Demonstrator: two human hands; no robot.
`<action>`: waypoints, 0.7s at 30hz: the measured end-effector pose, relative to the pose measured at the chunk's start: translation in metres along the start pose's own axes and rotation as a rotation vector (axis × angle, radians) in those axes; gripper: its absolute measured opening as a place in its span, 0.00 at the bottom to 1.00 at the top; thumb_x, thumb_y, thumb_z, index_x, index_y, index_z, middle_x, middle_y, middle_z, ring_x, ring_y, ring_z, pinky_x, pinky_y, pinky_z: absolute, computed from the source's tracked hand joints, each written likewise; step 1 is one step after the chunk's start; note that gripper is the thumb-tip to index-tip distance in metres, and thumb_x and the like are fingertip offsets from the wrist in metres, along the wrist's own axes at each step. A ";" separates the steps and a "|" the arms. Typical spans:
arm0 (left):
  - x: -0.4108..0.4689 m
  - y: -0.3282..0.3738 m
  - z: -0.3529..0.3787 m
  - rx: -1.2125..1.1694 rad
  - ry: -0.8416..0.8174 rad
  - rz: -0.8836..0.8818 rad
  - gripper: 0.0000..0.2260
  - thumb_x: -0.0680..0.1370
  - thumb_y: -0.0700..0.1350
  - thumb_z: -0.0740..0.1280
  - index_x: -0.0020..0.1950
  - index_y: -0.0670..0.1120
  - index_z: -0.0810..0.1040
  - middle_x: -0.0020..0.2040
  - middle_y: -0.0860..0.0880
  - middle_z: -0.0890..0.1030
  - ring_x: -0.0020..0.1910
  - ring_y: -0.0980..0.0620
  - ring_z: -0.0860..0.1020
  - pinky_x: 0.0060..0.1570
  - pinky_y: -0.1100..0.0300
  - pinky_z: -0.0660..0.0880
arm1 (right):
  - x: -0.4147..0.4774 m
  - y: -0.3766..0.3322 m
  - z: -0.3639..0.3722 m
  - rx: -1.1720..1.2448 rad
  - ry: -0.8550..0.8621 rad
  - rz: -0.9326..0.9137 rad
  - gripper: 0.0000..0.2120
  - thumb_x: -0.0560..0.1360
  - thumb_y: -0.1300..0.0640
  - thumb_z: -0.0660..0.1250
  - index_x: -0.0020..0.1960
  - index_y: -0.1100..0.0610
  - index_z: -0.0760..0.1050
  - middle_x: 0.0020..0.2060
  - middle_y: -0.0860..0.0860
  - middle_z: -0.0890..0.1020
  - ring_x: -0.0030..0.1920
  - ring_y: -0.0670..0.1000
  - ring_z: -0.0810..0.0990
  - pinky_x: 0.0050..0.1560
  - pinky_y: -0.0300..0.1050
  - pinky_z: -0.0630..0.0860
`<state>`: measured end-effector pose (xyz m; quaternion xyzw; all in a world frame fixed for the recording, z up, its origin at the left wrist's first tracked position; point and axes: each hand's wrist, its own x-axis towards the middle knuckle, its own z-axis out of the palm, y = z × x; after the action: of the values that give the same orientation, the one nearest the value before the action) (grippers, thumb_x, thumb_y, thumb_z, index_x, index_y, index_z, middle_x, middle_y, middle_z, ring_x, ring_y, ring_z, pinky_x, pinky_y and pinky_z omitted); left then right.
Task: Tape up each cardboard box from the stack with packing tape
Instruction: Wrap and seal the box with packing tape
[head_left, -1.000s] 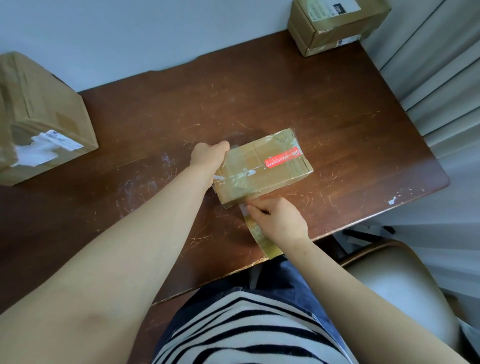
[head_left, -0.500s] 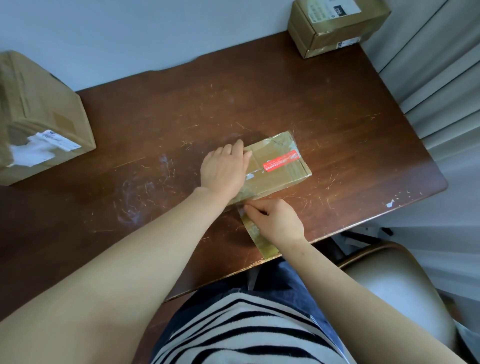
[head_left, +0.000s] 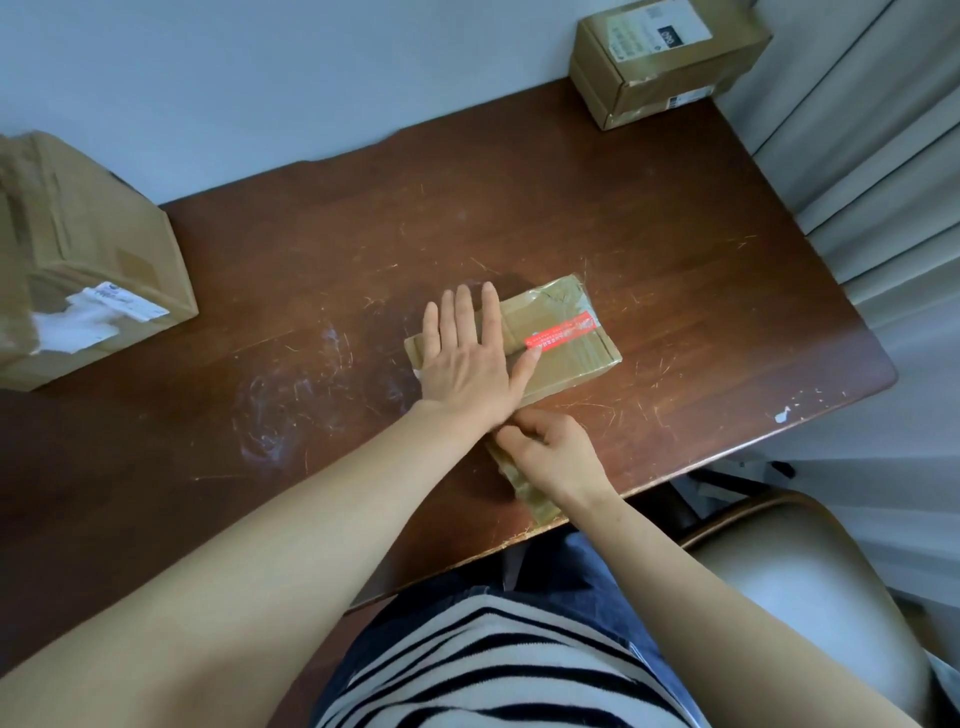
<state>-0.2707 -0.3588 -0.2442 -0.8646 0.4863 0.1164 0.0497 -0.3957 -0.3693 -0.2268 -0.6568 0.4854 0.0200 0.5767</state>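
Near the middle of the desk (head_left: 311, 291), seen from the head camera, the small box (head_left: 566, 358) lies flat with its long axis running from near-left to far-right, a red label (head_left: 558, 335) along its top. The left hand (head_left: 467, 358) rests on the box's left half, palm down and fingers straight, pressing rather than gripping. The right hand (head_left: 550, 452) sits just beside the box's near long side, fingers curled and pinching a strip of tape (head_left: 527, 491) that trails back toward the desk's near edge, across the box's short axis. The tape's free end therefore lies on the person's side of the box, and the right hand is the nearer one to draw it taut or press it down, most likely. A large box (head_left: 93, 260) stands far left and a third box (head_left: 665, 57) in the far right corner, both well apart from the hands.
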 end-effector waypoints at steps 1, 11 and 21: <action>-0.001 0.001 0.003 -0.001 0.023 0.014 0.37 0.79 0.65 0.41 0.78 0.42 0.38 0.78 0.39 0.43 0.78 0.42 0.42 0.73 0.48 0.36 | 0.000 0.000 0.000 0.031 -0.017 0.007 0.07 0.71 0.55 0.64 0.39 0.53 0.80 0.33 0.53 0.83 0.38 0.57 0.83 0.44 0.55 0.81; 0.005 -0.016 -0.006 0.028 0.007 -0.068 0.35 0.79 0.65 0.44 0.78 0.43 0.51 0.69 0.40 0.67 0.68 0.40 0.66 0.70 0.46 0.56 | 0.008 0.011 0.005 0.113 -0.074 -0.035 0.14 0.72 0.55 0.62 0.49 0.40 0.81 0.45 0.39 0.84 0.46 0.47 0.83 0.50 0.55 0.80; 0.009 -0.014 -0.009 0.010 -0.029 -0.095 0.34 0.80 0.63 0.42 0.75 0.39 0.58 0.69 0.39 0.70 0.70 0.42 0.67 0.74 0.49 0.51 | 0.011 0.011 0.006 0.088 -0.055 -0.015 0.08 0.72 0.52 0.64 0.43 0.41 0.80 0.42 0.45 0.84 0.41 0.52 0.84 0.50 0.54 0.81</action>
<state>-0.2531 -0.3603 -0.2384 -0.8846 0.4446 0.1237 0.0665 -0.3933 -0.3698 -0.2432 -0.6335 0.4651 0.0122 0.6182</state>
